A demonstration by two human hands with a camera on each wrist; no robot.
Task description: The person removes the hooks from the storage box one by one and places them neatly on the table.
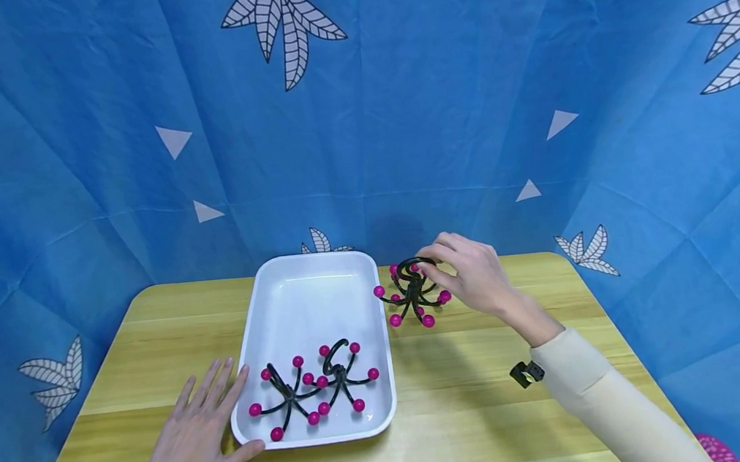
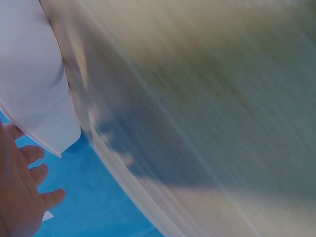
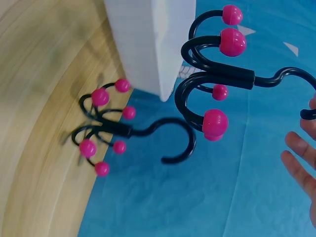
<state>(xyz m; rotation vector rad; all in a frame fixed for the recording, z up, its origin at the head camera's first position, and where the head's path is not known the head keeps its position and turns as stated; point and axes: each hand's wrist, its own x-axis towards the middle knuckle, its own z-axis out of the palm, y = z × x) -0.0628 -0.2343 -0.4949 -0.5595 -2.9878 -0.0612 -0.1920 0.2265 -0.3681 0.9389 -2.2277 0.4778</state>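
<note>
The right hand [image 1: 469,270] pinches the curved top of a black hook rack [image 3: 232,76] between thumb and fingertips, holding it in the air just off the right side of a white tray [image 1: 317,302]; its curled arms end in pink balls. Close by, a second, similar rack [image 3: 116,128] stands on the wooden bench [image 1: 169,351] with its open hook free; from the head view the two overlap. The left hand [image 1: 193,437] lies flat at the tray's near left corner, fingers straight and slightly spread, gripping nothing. Inside the tray, at the near end, sit two more racks, a left one [image 1: 288,394] and a right one [image 1: 339,373], so near each other that their arms meet or overlap; I cannot tell which. A small black device [image 1: 526,373] shows beside the pale right sleeve [image 1: 596,395], and a blue patterned cloth [image 1: 438,107] hangs behind the bench.
</note>
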